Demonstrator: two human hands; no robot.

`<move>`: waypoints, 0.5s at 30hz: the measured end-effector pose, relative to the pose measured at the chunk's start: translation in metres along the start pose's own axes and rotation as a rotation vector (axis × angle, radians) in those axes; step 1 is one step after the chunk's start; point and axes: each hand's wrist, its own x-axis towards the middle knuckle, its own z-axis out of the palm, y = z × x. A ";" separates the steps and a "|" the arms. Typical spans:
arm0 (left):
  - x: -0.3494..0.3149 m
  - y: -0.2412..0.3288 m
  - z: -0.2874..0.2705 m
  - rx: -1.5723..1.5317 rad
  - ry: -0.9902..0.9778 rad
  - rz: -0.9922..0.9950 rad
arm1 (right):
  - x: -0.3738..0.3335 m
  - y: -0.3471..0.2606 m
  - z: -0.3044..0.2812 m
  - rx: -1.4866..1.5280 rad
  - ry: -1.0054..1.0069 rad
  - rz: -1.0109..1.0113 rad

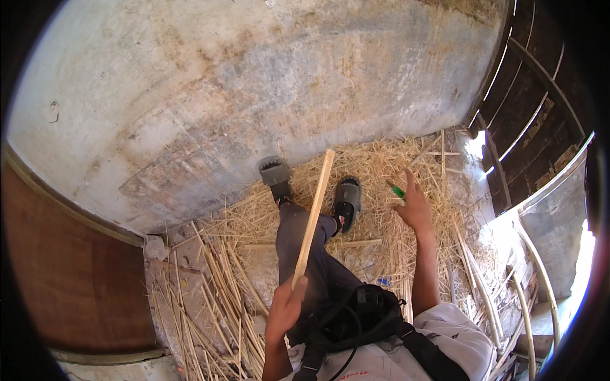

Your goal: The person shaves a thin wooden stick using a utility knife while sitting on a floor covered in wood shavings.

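My left hand is closed round the lower end of a long, flat, pale wooden strip. The strip slants up and slightly right in front of my legs, its far end free. My right hand is held out on the right, index finger stretched and thumb apart from it. In the gap between them shows a small green object with a brownish tip. I cannot tell whether it touches the hand or lies on the straw beyond. The other right-hand fingers are partly hidden.
Loose straw covers the floor round my dark shoes. Long thin sticks lie in a heap at lower left, and curved poles at lower right. A stained wall stands ahead; a brown panel is at left.
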 end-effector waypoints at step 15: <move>0.002 0.012 0.002 0.060 -0.062 0.027 | -0.008 0.043 -0.037 -0.091 -0.262 0.093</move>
